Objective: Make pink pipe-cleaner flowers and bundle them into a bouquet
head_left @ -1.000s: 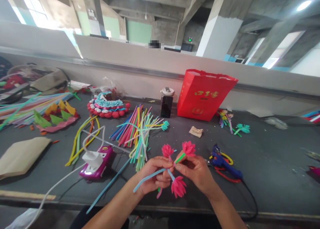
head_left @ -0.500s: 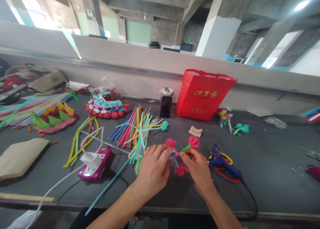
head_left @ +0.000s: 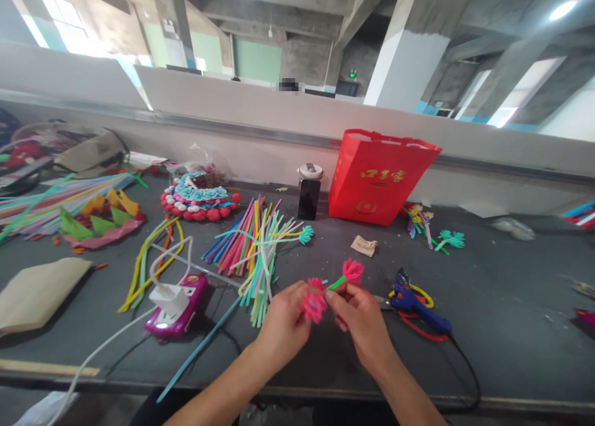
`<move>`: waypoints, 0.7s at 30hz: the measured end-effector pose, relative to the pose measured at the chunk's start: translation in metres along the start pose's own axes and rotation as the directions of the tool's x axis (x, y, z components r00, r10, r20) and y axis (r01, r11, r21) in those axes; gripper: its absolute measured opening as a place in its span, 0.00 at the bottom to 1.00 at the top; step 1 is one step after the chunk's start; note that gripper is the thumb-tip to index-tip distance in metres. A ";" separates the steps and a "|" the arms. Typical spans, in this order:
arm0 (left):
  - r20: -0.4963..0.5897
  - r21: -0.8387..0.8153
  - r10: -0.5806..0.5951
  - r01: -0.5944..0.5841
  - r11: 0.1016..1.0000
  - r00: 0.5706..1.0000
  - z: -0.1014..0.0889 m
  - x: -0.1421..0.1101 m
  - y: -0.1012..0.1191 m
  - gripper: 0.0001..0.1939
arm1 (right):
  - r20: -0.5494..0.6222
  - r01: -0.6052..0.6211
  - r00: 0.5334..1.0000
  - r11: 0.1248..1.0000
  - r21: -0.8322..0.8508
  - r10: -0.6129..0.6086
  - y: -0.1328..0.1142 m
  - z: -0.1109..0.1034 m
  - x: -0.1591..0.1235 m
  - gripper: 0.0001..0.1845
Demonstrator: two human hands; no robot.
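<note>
Near the front of the dark table, my left hand (head_left: 284, 319) is closed around pink pipe-cleaner flowers (head_left: 314, 303), blurred by motion; their stems are hidden in the fingers. My right hand (head_left: 357, 313) pinches the green stem of another pink pipe-cleaner flower (head_left: 353, 271), whose bloom points up and away from me. Both hands are almost touching. Just right of my right hand lies a blue glue gun (head_left: 421, 308), with scissors (head_left: 383, 302) partly under it. Left of my left hand is a pile of cut pipe cleaners (head_left: 260, 258) in many colours.
A purple power strip (head_left: 179, 308) with a white charger and cable sits left. Behind stand a phone (head_left: 308, 198), a cup (head_left: 310, 172) and a red bag (head_left: 381, 178). Finished flowers (head_left: 450, 239) lie right; a beaded headpiece (head_left: 199, 196) and felt crown (head_left: 100, 221) lie left.
The pink flowers in my left hand have turned and bunched together lower, nearer that hand. The green-stemmed flower in my right hand has shifted slightly left.
</note>
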State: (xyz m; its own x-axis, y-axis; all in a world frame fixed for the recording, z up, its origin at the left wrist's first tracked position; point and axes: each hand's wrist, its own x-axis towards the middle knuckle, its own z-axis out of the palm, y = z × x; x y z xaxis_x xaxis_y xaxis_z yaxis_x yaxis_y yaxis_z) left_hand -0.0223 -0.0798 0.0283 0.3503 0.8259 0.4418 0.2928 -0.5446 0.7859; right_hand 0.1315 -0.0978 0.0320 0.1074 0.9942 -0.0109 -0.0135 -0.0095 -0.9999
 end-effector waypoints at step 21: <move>0.582 -0.642 -0.449 0.722 0.257 0.678 -0.009 0.008 -0.006 0.13 | 0.083 0.270 0.963 0.905 -0.328 -0.257 -0.010 -0.016 0.003 0.12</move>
State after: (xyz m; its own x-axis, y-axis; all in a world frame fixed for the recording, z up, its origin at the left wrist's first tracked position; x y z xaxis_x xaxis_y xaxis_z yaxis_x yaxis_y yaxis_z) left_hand -0.0294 -0.0682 0.0311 0.6240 0.7193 -0.3053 -0.2429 0.5499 0.7991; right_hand 0.1480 -0.0963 0.0420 0.0240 0.9686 0.2476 0.3430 0.2247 -0.9121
